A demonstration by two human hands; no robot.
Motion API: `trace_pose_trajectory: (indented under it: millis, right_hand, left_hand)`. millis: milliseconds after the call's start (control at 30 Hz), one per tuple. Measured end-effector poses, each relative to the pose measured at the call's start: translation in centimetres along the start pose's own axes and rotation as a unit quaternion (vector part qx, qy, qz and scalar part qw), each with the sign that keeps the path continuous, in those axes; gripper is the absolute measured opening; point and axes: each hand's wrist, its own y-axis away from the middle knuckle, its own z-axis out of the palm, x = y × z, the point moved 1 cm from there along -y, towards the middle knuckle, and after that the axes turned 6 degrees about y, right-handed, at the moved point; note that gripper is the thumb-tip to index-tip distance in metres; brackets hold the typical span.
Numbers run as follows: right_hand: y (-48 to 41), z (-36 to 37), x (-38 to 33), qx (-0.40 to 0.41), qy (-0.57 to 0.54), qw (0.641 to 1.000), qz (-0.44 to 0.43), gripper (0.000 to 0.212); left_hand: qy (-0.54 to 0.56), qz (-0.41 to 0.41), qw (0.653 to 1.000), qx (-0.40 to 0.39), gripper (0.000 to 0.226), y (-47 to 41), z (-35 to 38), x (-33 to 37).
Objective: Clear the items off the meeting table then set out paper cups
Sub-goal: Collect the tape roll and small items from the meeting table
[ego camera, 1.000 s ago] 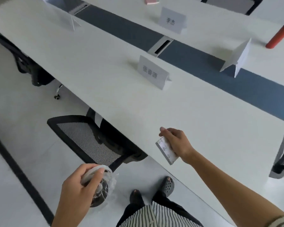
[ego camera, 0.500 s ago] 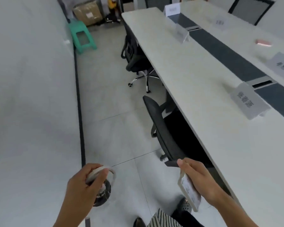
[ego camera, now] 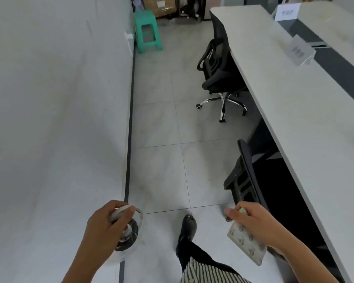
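My left hand (ego camera: 102, 225) is closed around a stack of tape rolls (ego camera: 129, 231), white on top and dark below, held over the floor near the wall. My right hand (ego camera: 251, 223) grips a small patterned booklet (ego camera: 246, 243) that hangs below the fingers. The long white meeting table (ego camera: 294, 111) runs along my right, with a dark strip down its middle. Name cards (ego camera: 298, 51) stand on it, one at the far end (ego camera: 287, 11). No paper cups are visible.
Two black office chairs are pushed under the table, one near (ego camera: 243, 180) and one further (ego camera: 217, 64). A white wall (ego camera: 55, 99) lines the left side of a tiled aisle. A green plastic stool (ego camera: 148, 30) and cardboard boxes (ego camera: 158, 5) stand at the far end.
My view has swung left from the tabletop to the aisle beside it. Both hands have come off the table side and now hang over the floor, still holding the same items.
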Motion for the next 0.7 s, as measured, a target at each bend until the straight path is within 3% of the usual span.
trace_pose_trajectory:
  millis: [367, 433, 700]
  right_hand:
    - [-20.4, -8.9, -22.4, 0.042, 0.074, 0.991, -0.106, 0.039]
    - [-23.5, -10.2, -25.3, 0.043, 0.043, 0.992, -0.114, 0.04]
    - [-39.1, -14.8, -36.1, 0.075, 0.104, 0.988, -0.089, 0.043]
  left_hand:
    - [0.014, -0.012, 0.996, 0.083, 0.006, -19.6, -7.7, 6.4]
    - [0.011, -0.016, 0.996, 0.084, 0.006, -23.3, -8.6, 6.7]
    - [0.029, -0.019, 0.995, 0.095, 0.009, -45.6, -12.5, 9.1]
